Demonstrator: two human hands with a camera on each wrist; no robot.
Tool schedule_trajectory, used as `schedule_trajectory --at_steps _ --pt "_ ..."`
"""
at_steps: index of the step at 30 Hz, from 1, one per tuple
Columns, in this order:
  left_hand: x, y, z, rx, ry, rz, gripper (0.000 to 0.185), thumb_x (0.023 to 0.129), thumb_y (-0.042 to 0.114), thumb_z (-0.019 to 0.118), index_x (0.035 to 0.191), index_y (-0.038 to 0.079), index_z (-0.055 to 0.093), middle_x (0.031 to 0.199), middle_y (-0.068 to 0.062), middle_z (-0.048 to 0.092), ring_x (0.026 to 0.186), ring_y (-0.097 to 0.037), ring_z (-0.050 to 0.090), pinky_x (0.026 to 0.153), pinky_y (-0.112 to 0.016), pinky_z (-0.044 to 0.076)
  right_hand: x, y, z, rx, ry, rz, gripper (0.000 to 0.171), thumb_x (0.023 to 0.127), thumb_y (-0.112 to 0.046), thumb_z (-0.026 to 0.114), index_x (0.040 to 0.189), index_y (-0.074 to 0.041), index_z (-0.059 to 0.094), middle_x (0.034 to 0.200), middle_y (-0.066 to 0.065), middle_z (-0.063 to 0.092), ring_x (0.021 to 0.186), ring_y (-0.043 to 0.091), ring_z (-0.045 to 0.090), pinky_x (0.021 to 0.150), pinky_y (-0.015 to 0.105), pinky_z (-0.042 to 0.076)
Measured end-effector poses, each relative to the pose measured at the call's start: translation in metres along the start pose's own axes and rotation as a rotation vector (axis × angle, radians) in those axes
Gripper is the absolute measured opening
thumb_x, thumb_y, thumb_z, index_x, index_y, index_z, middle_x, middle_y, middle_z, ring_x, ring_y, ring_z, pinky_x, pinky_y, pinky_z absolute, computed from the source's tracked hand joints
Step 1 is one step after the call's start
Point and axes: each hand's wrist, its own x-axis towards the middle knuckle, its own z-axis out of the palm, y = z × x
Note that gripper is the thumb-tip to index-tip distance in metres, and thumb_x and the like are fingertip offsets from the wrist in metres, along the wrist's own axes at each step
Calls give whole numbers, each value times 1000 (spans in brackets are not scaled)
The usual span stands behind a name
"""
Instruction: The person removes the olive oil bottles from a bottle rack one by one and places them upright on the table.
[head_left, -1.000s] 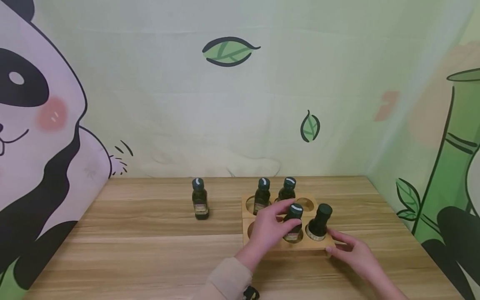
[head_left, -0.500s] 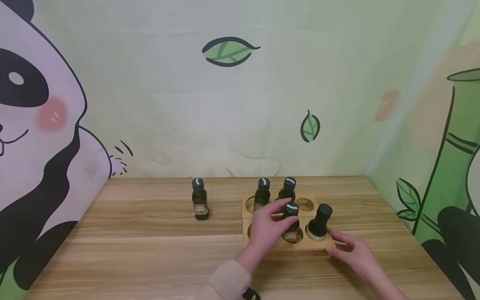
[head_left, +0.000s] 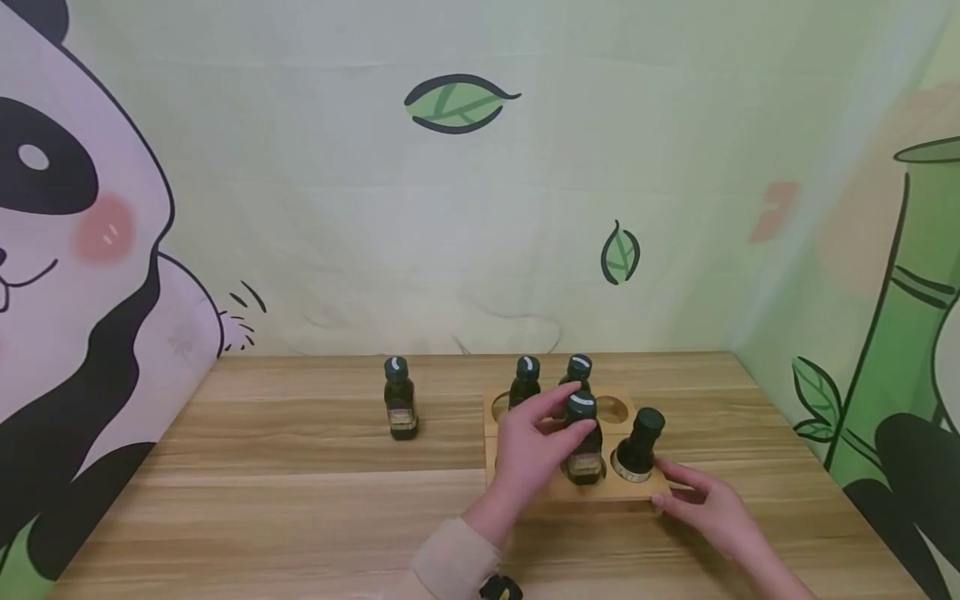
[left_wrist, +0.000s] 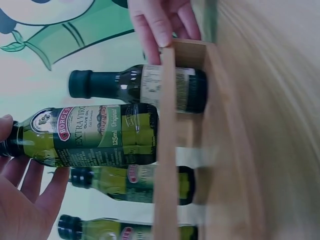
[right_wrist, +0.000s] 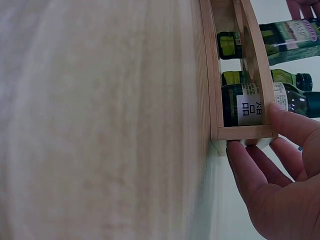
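left hand (head_left: 534,446) pinches the neck of a dark glass oil bottle (head_left: 584,440) half risen from the wooden rack (head_left: 525,492) near the table's far right corner, right hand (head_left: 705,504) curled on the rack's corner; smooth, breakable, best gripped low.

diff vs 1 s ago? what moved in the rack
The left hand has lifted the bottle it grips straight up: its base, earlier sunk in the near middle hole of the wooden rack, now sits at the rim, almost out. Unchanged: the right hand steadies the rack's near right corner, and the three other racked bottles and the lone bottle on the table stay put.
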Motion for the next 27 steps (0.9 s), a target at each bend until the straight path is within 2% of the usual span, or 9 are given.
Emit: schedule_trajectory --at_steps 4,9,14,19,27 --pt "1 10 -3 -19 -1 0 42 80 6 83 120 9 72 110 -5 73 96 -17 69 84 -38 58 0 -1 0 12 -4 1 64 88 -23 77 141 1 51 145 24 46 114 38 61 87 36 55" --pt "2 18 -10 -32 3 24 42 78 6 85 118 8 73 106 -7 74 94 -18 70 80 -32 58 -1 -1 0 22 -2 -5 64 88 -22 78 141 1 51 145 25 46 115 39 60 87 36 56" --pt "3 21 -17 -47 5 17 41 77 5 85 117 7 73 105 -10 74 95 -20 71 78 -29 58 -2 -2 0 19 -3 -16 64 88 -21 77 141 2 51 145 25 46 115 40 60 86 34 56" --pt "0 22 -28 -37 7 5 40 79 7 84 118 11 74 105 -10 74 94 -23 71 78 -29 58 -1 -1 0 19 -4 -18 64 88 -22 77 141 2 50 145 25 46 115 39 60 86 32 56" --pt "-3 17 -45 -17 35 -14 43 79 6 83 120 10 73 104 -11 74 92 -22 71 79 -30 58 -1 0 0 19 -1 -19 64 88 -21 77 141 2 50 145 25 46 115 39 60 86 32 56"
